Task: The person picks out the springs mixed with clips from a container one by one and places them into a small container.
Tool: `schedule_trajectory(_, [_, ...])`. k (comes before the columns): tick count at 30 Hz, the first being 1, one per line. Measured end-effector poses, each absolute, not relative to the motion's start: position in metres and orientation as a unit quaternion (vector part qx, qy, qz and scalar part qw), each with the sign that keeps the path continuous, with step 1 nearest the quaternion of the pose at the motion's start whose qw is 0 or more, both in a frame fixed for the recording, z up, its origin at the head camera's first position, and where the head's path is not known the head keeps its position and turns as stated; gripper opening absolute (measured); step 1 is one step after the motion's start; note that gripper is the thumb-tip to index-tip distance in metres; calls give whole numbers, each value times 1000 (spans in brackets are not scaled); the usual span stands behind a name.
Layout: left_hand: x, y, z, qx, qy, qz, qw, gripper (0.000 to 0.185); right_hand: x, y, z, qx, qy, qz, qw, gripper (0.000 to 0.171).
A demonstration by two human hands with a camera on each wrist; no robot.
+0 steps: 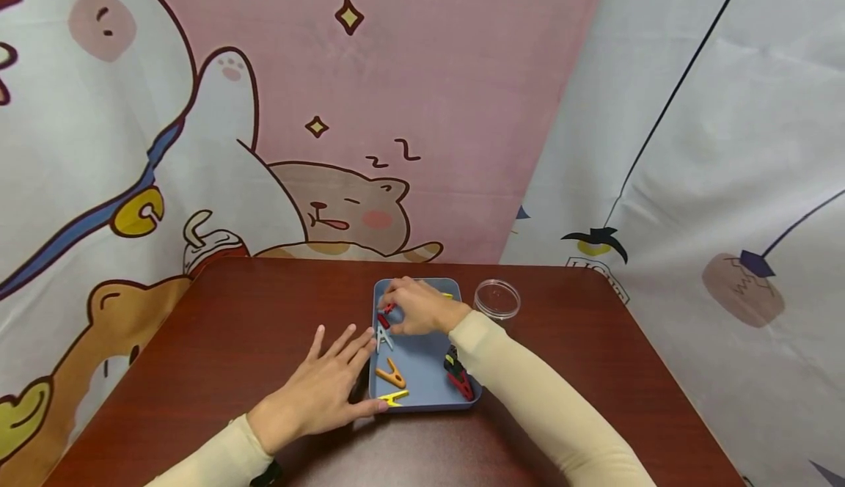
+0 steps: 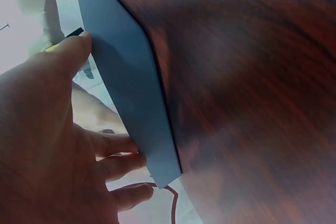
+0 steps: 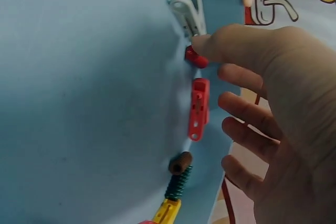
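Fingertips of your right hand [image 1: 418,306] curl down onto a red clip [image 3: 199,107] at the upper left of the blue tray [image 1: 422,370]; the right wrist view shows the thumb tip touching a second red piece just above it, with the other fingers loosely bent beside the clip, so the grasp is not closed round it. Your left hand [image 1: 323,392] lies flat on the table, fingers spread and straight, thumb against the tray's lower left corner and fingertips at its left rim.

Just below the red clip in the head view lies a white clip [image 1: 383,337], then an orange clip [image 1: 391,375] and a yellow clip [image 1: 394,397] at the lower edge. A red-and-black clip bundle [image 1: 458,377] sits against the right rim, under your right sleeve. Mid-tray is bare.

Right of the tray's top corner stands a clear round lid [image 1: 497,298], close but apart. The dark wooden table [image 1: 218,326] has open room at left and right. Cartoon-printed cloth [image 1: 264,105] hangs behind.
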State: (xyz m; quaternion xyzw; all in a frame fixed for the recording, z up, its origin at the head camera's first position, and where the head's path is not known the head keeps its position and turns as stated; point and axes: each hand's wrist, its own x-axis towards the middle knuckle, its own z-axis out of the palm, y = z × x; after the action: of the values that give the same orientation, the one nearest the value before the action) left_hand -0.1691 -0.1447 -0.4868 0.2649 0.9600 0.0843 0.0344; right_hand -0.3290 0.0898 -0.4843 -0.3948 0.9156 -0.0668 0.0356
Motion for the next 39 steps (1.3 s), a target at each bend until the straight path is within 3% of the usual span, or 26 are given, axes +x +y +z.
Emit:
schedule_trajectory(19, [-170, -144, -484, 268, 959, 84, 33, 109, -334, 85, -493, -403, 913, -47, 37, 30])
schedule_trajectory(39, [-170, -145, -487, 269, 958, 92, 35, 109, -331, 85, -490, -394, 917, -57, 2, 31])
